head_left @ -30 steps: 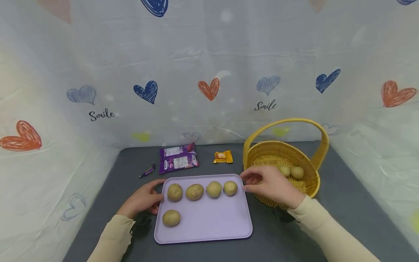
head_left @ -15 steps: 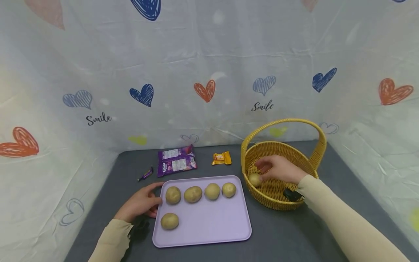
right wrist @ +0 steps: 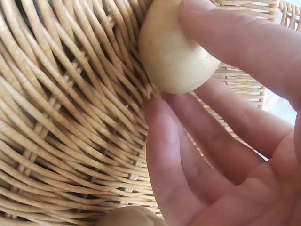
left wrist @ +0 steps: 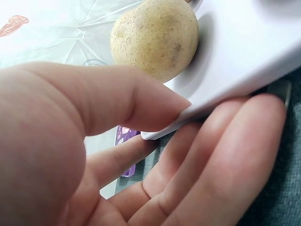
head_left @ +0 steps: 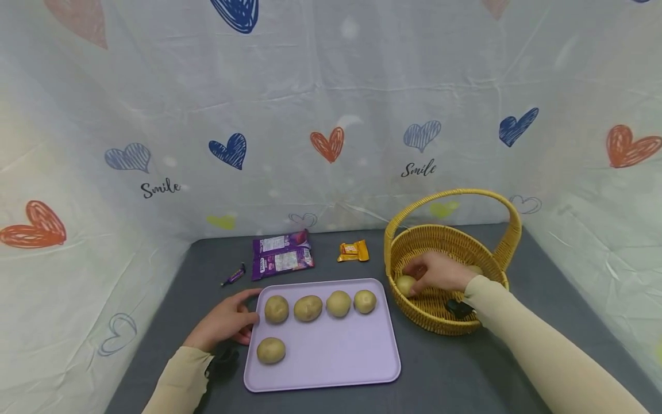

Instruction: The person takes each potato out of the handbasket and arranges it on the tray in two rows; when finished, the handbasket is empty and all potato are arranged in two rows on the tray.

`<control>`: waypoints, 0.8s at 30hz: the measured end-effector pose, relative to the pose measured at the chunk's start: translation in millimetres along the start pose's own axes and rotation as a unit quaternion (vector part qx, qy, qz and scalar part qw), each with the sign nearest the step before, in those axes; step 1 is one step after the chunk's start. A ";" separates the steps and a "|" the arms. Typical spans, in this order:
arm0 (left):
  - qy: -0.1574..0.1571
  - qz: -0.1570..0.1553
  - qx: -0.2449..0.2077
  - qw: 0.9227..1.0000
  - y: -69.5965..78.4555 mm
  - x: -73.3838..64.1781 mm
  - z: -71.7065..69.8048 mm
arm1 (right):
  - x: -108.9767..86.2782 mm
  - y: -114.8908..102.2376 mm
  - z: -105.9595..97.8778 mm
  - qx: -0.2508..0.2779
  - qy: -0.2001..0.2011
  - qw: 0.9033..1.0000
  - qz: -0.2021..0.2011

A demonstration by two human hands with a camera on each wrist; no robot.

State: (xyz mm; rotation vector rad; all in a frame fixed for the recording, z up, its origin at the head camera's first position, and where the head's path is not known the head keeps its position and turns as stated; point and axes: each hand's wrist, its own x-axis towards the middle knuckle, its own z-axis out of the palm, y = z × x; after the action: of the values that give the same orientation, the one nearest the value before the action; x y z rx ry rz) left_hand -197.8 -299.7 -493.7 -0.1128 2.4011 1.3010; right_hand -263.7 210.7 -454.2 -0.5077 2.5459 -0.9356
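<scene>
At the left side of a lilac tray (head_left: 336, 362), my left hand (head_left: 223, 320) grips the rim. In the left wrist view the thumb (left wrist: 160, 106) lies on the rim and the fingers curl against the tray's outer edge. Several potatoes sit on the tray: a row along the far side and one potato (head_left: 270, 350) nearer at the left. Inside the yellow wicker basket (head_left: 445, 328), my right hand (head_left: 437, 272) holds a potato (right wrist: 174, 52) between thumb and fingers, against the woven wall. Another potato (head_left: 474, 269) in the basket is partly hidden behind the hand.
Behind the tray lie purple snack packets (head_left: 282, 254), a small purple wrapped sweet (head_left: 234, 275) and an orange packet (head_left: 353, 250). The basket's tall handle (head_left: 455, 192) arches over its opening. A heart-printed curtain (head_left: 279, 190) stands behind the grey table (head_left: 439, 374).
My right hand has moved from the tray's right edge into the basket and now holds a potato there. The left hand keeps its grip on the tray.
</scene>
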 end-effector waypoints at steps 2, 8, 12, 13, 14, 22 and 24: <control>0.002 -0.001 0.000 1.000 0.1 -0.7 0.2 | 0.7 0.8 0.7 0.001 -0.003 1.000 -0.003; 0.009 -0.006 -0.003 1.000 -1.7 0.0 1.1 | 3.7 5.2 -0.3 -0.014 -0.004 1.000 -0.021; 0.011 -0.007 -0.005 1.000 -3.2 1.9 1.5 | 3.7 5.4 -2.4 -0.035 0.013 0.999 -0.025; 0.011 -0.007 -0.005 1.000 -3.3 1.9 1.6 | 3.2 5.2 -3.6 -0.039 0.019 0.999 -0.022; 0.011 -0.007 -0.004 1.000 -3.2 2.0 1.6 | 2.3 4.8 -4.9 -0.043 0.025 0.999 -0.020; 0.010 -0.007 -0.003 1.000 -1.5 1.9 1.2 | -13.5 -6.6 -22.4 -0.063 0.077 0.995 -0.007; 0.010 -0.008 -0.004 1.000 -1.9 2.2 1.0 | -18.9 -12.2 -24.7 -0.063 0.090 0.994 -0.004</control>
State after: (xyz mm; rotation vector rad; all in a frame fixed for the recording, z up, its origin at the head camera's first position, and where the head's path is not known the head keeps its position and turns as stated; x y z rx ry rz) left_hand -199.0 -299.6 -496.6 -0.1476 2.4083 1.3079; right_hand -256.4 223.8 -424.3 -0.4897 2.7800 -0.8630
